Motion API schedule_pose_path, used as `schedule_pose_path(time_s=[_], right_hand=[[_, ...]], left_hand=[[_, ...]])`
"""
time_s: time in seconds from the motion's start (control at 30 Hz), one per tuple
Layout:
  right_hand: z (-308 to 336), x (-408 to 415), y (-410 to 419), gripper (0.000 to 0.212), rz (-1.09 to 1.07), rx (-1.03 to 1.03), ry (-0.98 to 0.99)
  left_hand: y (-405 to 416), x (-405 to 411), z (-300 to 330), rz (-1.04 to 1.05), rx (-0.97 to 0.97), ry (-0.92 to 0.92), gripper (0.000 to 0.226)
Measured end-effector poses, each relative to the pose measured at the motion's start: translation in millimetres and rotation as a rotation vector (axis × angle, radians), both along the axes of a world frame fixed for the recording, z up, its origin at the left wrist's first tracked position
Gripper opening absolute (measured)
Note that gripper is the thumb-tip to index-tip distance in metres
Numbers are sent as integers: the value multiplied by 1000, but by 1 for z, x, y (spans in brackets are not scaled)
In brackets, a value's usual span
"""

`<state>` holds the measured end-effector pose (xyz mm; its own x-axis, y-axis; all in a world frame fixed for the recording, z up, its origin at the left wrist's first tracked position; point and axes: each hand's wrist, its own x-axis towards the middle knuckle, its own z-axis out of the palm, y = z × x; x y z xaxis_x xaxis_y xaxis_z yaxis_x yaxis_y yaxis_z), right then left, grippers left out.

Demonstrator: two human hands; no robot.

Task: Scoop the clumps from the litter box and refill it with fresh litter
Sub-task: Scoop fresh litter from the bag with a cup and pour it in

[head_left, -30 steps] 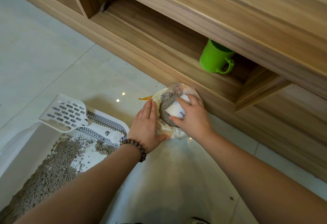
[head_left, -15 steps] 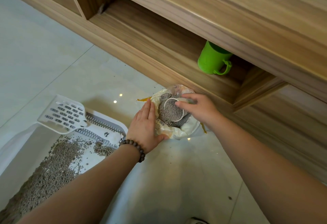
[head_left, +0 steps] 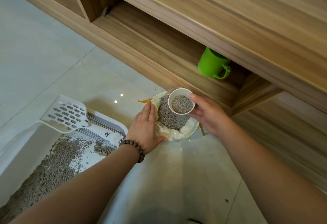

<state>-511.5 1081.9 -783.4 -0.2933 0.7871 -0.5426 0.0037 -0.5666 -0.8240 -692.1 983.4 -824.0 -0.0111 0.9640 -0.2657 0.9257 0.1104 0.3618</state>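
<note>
An open litter bag stands on the floor, its rolled-down rim around grey granules. My right hand holds a small white cup upright just above the bag's mouth, filled with grey litter. My left hand, with a bead bracelet on the wrist, lies flat against the bag's left side. The white litter box sits at the lower left with grey litter spread over part of its bottom. A white slotted scoop rests on the box's far corner.
A long wooden cabinet runs across the back and right, with open shelves near floor level. A green mug stands in one shelf just beyond the bag. Pale floor tiles stretch to the left. A few stray granules lie on the tiles.
My right hand dipped the cup into the bag, then lifted it out upright and full of litter. My left hand stayed against the bag's side.
</note>
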Motion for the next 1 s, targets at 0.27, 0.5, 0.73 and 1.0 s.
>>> schedule_pose_path(time_s=[0.27, 0.5, 0.73, 1.0], right_hand=[[21, -21, -8, 22, 47, -24, 86], [38, -82, -15, 15, 150, -63, 146], [40, -156, -73, 47, 380, -141, 224], [41, -216, -137, 74, 642, -160, 226]], left_hand=[[-4, 2, 8, 52, -33, -15, 110], [-67, -46, 26, 255, -2, 74, 98], [-191, -89, 53, 632, 8, 171, 105], [-307, -102, 48, 982, -204, 204, 140]])
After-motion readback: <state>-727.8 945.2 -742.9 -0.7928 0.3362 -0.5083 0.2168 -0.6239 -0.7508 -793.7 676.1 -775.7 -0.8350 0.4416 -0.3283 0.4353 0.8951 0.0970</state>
